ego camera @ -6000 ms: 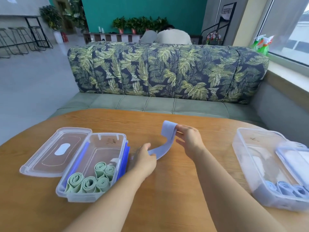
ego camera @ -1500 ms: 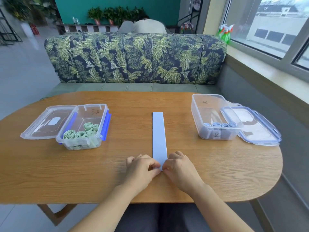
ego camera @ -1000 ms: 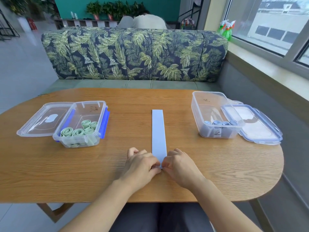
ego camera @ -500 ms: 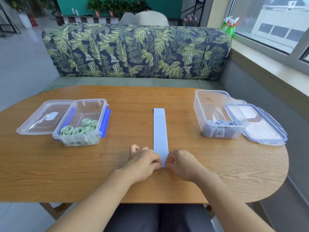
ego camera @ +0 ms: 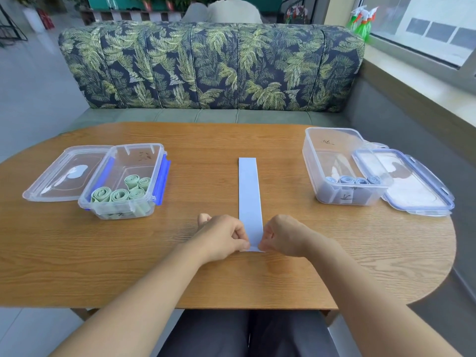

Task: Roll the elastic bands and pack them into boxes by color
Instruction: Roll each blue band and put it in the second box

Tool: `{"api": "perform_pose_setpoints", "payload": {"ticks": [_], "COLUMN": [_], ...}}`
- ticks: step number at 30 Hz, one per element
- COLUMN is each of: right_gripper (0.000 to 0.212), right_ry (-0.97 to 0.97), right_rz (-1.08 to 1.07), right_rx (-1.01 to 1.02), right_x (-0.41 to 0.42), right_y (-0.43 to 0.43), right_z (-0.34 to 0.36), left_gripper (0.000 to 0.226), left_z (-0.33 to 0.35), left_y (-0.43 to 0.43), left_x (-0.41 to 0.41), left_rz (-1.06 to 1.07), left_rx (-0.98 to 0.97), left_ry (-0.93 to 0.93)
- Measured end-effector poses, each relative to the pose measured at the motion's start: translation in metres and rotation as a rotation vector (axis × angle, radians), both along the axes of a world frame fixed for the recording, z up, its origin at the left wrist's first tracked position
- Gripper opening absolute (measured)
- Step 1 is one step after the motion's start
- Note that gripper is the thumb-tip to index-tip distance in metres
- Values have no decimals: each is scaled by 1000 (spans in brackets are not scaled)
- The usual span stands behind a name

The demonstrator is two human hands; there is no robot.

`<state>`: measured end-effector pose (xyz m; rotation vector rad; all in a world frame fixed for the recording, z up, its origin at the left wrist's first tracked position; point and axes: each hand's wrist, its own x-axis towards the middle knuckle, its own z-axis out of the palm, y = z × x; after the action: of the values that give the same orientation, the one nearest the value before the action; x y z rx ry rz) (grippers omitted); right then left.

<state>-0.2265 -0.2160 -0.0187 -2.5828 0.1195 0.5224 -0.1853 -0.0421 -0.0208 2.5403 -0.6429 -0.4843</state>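
Note:
A light blue elastic band (ego camera: 249, 191) lies flat and straight on the wooden table (ego camera: 206, 279), running away from me. My left hand (ego camera: 221, 238) pinches its near left corner and my right hand (ego camera: 282, 235) pinches its near right corner, fingers curled. To the left stands a clear box (ego camera: 159, 161) holding several rolled green bands (ego camera: 119, 193). A second clear box (ego camera: 311, 161) at the right holds several rolled blue bands (ego camera: 350, 180).
The left box's lid (ego camera: 59, 176) lies open beside it, and the right box's blue-rimmed lid (ego camera: 409, 186) leans at its right side. A leaf-patterned sofa (ego camera: 211, 65) stands behind the table. A window sill runs along the right.
Six seconds ago the band was held up in the air; it now lies flat. In the last second my hands have drawn slightly apart at its near end.

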Motion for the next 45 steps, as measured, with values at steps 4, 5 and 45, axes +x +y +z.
{"api": "perform_pose_setpoints", "payload": {"ticks": [4, 5, 45], "right_gripper": [18, 21, 29], "right_ry": [22, 33, -856], "right_rz": [-13, -19, 97], "right_rx": [-4, -9, -115], "right_x": [4, 5, -46], "right_y": [-1, -1, 13], "right_z": [1, 1, -49], "left_gripper": [19, 20, 10], "left_z": [-2, -2, -31], "left_y": [-3, -4, 13], "left_x": [2, 3, 0], "left_rz": [-15, -19, -418], "left_rx": [53, 64, -118], "left_ry": [-14, -32, -573]}}
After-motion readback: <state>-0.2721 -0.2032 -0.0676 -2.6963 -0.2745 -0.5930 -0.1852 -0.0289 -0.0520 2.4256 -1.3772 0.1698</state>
